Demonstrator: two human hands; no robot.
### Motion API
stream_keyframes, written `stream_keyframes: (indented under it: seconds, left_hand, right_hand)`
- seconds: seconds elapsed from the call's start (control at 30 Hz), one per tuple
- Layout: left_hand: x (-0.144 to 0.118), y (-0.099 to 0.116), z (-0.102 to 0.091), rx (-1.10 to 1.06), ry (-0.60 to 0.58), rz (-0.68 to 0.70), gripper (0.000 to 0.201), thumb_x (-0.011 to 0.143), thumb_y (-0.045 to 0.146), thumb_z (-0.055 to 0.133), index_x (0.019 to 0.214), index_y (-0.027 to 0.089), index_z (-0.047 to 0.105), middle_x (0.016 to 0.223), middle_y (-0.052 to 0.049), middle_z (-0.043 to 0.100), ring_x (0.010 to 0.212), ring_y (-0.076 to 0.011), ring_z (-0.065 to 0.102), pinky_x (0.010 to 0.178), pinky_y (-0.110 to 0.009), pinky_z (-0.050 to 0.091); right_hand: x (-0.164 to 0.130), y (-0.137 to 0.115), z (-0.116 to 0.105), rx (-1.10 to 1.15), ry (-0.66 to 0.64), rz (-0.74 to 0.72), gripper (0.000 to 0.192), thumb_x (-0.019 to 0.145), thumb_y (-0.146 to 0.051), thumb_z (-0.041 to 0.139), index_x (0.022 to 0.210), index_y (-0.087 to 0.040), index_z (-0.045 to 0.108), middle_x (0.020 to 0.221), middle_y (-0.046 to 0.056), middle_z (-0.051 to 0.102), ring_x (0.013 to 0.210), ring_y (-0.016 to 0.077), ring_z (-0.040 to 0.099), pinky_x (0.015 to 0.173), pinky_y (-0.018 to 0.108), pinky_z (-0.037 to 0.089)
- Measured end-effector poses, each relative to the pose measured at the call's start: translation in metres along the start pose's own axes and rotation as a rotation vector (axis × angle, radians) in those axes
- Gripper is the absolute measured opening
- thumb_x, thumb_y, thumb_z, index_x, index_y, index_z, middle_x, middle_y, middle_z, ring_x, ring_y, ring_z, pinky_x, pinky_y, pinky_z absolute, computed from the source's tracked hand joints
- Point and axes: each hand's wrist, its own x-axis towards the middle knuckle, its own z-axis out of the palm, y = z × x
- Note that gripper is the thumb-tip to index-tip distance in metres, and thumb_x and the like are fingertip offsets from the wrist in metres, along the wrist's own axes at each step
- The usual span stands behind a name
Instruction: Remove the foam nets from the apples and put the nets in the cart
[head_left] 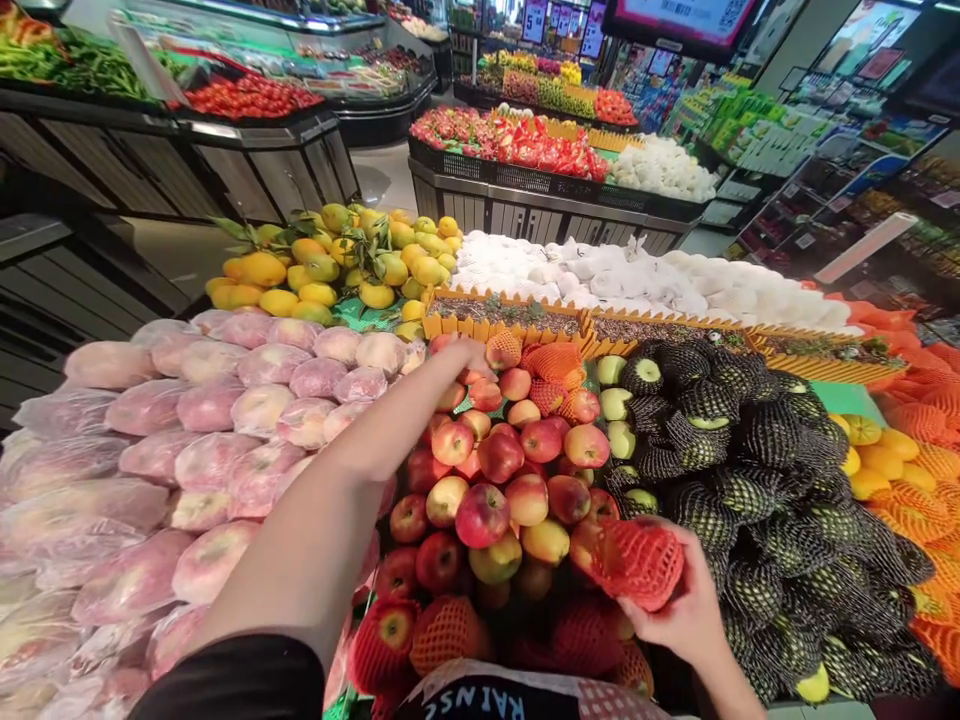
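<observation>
We see a low orange picket fence divider (pixel 510 322); behind it lie yellow-green citrus fruits (pixel 352 262) and white foam-netted fruit (pixel 660 278), left of it pink plastic-wrapped fruits (pixel 187 420), right black-netted green fruits (pixel 750 450).

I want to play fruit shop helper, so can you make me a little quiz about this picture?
1. True or false: the right hand holds an apple in an orange net sleeve.
2. Where does the left hand reach? A) the yellow citrus pile B) the far end of the red apple pile C) the green apples in black nets
3. Fill in: the pink fruit on the left is wrapped in clear ____.

Key: 1 true; 2 B; 3 plastic.
</observation>
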Motion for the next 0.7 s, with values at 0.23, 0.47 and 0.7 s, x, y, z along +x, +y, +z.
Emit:
stream_keyframes:
  seconds: [0.23, 0.47, 0.7]
  left_hand:
    - [-0.019, -0.034, -0.014, 0.214, -0.105, 0.216, 0.071, 0.041, 0.042, 0.089, 0.107, 0.022, 0.071, 0.125, -0.015, 0.067, 0.118, -0.0372, 0.055, 0.105, -0.043, 0.037]
    - [-0.056, -0.026, -0.006, 0.311, 0.050, 0.337, 0.065, 0.055, 0.034, 0.080, 0.115, 0.015, 0.065, 0.129, -0.020, 0.062, 0.126, -0.0381, 0.046, 0.108, -0.044, 0.029]
    - [-0.120, -0.034, -0.032, 0.336, 0.191, 0.326, 0.066, 0.064, 0.041, 0.073, 0.117, 0.007, 0.058, 0.121, -0.026, 0.061, 0.118, -0.0425, 0.050, 0.098, -0.049, 0.036]
  right_hand:
    - [0.093, -0.027, 0.010, 0.090, 0.059, -0.134, 0.068, 0.056, -0.034, 0.082, 0.115, -0.025, 0.048, 0.108, 0.008, 0.060, 0.098, 0.0293, 0.062, 0.088, 0.046, 0.053]
    - [0.228, -0.035, 0.106, 0.283, -0.015, 0.068, 0.059, 0.061, -0.046, 0.080, 0.105, -0.023, 0.047, 0.101, 0.004, 0.064, 0.093, 0.0239, 0.063, 0.089, 0.043, 0.052]
    - [0.296, -0.015, 0.196, -0.192, -0.225, 0.095, 0.060, 0.065, -0.047, 0.075, 0.109, -0.019, 0.046, 0.102, 0.007, 0.068, 0.087, 0.0217, 0.064, 0.077, 0.033, 0.051]
